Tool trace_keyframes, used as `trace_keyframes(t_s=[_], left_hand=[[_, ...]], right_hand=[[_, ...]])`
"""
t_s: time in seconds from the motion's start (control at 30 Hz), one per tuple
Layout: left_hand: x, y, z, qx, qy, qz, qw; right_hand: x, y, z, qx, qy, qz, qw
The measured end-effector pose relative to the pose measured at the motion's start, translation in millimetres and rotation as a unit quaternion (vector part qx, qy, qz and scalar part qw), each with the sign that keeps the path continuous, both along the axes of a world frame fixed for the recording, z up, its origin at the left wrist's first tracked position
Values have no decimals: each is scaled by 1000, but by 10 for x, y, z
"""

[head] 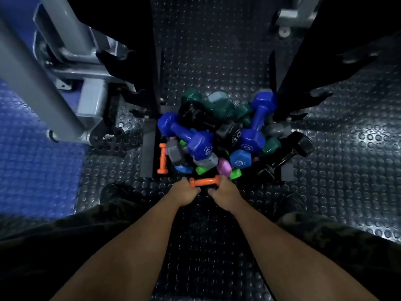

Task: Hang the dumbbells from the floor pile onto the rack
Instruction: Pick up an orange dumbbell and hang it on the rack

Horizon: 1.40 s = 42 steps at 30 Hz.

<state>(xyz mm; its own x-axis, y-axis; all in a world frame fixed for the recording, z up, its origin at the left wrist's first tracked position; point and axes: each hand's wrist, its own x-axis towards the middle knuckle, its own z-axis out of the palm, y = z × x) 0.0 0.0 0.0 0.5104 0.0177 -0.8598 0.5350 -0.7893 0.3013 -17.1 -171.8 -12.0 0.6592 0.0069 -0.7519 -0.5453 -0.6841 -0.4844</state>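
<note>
Hands meet at the near edge of the dumbbell pile [219,135], both on one small orange dumbbell [204,182] that lies crosswise: the left hand [186,193] grips its left end and the right hand [224,192] grips its right end, fingers curled round it, while the bare handle shows between them. A second orange dumbbell [162,158] lies on the floor at the left edge of the pile, pointing near to far. On top of the heap rest two large blue dumbbells, one [185,132] slanting across the left side and one [258,121] nearly lengthwise on the right. Green, grey, black, pink and bright green weights are tangled beneath and around them, and a black dumbbell [288,155] lies at the right edge. The pile sits on dark studded rubber flooring [347,148] between the two black uprights of the rack [293,68]. Grey machine framing [43,79] stands at far left over a blue mat [32,170].
</note>
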Motion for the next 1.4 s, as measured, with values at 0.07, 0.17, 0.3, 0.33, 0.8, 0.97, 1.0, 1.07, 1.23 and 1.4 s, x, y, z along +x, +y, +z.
trace_keyframes(t_s=[0.07,0.17,0.3,0.33,0.8,0.97,1.0,1.07,1.23,1.4], left_hand=[[59,-36,-20,2,7,11,1000],[117,-113,-61,-5,13,32,999],[140,-165,-155,-3,17,52,999],[144,-171,-174,-4,18,65,998],[2,-5,-157,25,-24,300,953],[-71,78,-178,9,-63,338,939],[-28,36,20,9,-78,335,939],[66,-76,694,17,-118,300,947],[284,-191,1846,-7,-220,258,941],[350,-206,2642,-78,-303,264,912]], right_hand=[[26,15,-23,7,9,2,1000],[44,29,-102,16,42,17,999],[79,20,-165,26,78,41,996],[86,10,-173,24,82,43,995],[33,187,141,-9,27,-20,999],[27,199,686,-7,-56,-89,994],[45,183,806,-12,-75,-102,992],[82,148,1086,-22,-114,-130,985],[182,25,1903,-11,-204,-197,959],[229,-169,2781,7,-284,-180,942]])
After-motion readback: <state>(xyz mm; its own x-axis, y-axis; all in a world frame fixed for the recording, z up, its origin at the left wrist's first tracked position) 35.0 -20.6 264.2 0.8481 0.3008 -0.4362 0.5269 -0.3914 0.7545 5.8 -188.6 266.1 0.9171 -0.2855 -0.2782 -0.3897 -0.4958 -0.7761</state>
